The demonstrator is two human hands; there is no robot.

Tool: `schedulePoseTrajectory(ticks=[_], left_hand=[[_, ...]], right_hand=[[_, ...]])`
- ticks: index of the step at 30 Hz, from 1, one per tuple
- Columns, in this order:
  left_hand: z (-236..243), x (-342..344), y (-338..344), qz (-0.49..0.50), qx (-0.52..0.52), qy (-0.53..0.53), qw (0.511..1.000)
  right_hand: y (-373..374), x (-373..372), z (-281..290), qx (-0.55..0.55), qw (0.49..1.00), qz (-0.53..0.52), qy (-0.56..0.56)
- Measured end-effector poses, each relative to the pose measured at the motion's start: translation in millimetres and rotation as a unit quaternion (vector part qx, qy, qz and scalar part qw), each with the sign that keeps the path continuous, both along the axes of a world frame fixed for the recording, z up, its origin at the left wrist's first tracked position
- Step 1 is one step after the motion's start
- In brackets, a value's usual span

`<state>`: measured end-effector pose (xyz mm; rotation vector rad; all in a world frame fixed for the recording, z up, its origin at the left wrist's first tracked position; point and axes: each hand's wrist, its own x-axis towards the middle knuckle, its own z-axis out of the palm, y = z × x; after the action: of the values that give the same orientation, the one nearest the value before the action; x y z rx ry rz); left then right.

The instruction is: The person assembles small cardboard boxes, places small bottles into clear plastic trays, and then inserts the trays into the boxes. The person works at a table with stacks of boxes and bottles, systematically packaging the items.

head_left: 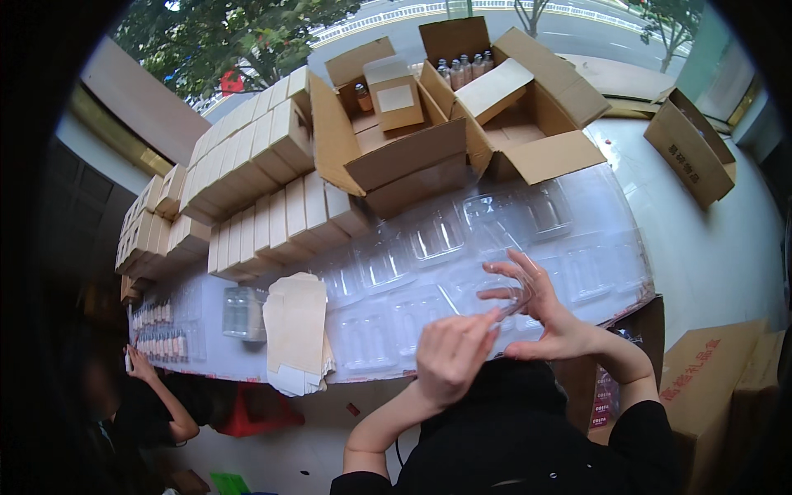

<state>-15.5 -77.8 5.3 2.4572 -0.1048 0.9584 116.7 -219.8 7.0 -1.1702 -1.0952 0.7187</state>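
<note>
Above the table's near edge, my left hand (452, 355) is closed, its fingertips pinching a thin clear plastic tray (516, 304). My right hand (546, 318) is beside it with fingers spread and curved around the tray's far end; whether they touch it is hard to see through the glare. Rows of clear moulded plastic trays (363, 340) lie on the table in front of both hands, with more (437, 235) farther back.
Two open cardboard boxes (412, 157) stand at the back, with small bottles (466, 70) inside. Stacked cream cartons (247, 157) fill the back left. Flat card sheets (295, 322) lie beside stacked trays (245, 313). Far left, a co-worker's hand (140, 363) is near bottles (165, 342).
</note>
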Motion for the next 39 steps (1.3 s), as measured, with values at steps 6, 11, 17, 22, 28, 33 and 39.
schedulePoseTrajectory(ticks=[6, 11, 17, 22, 28, 33, 39], left_hand=[[3, 15, -19, -0.055, -0.026, 0.018, 0.998], [-5, 9, -1, -0.01, -0.027, 0.027, 0.999], [-19, 0, 12, 0.045, -0.017, 0.067, 0.997], [-22, -2, 18, 0.05, -0.019, 0.064, 0.997], [-20, -3, 20, 0.059, -0.025, 0.051, 0.997], [-15, -3, 26, 0.069, -0.019, 0.048, 0.996], [2, -7, 52, 0.11, -0.002, 0.059, 0.992]], right_hand=[[-16, 9, 5, -0.042, 0.965, -0.238, 0.101], [-55, 91, 18, -0.149, 0.919, -0.365, 0.021], [-112, 217, -3, -0.285, 0.856, -0.429, 0.051], [-114, 268, -54, -0.297, 0.834, -0.462, -0.053], [-77, 251, -69, -0.386, 0.767, -0.421, -0.292], [-75, 239, -51, -0.4, 0.761, -0.427, -0.281], [-66, 223, 29, -0.422, 0.681, -0.486, -0.35]])
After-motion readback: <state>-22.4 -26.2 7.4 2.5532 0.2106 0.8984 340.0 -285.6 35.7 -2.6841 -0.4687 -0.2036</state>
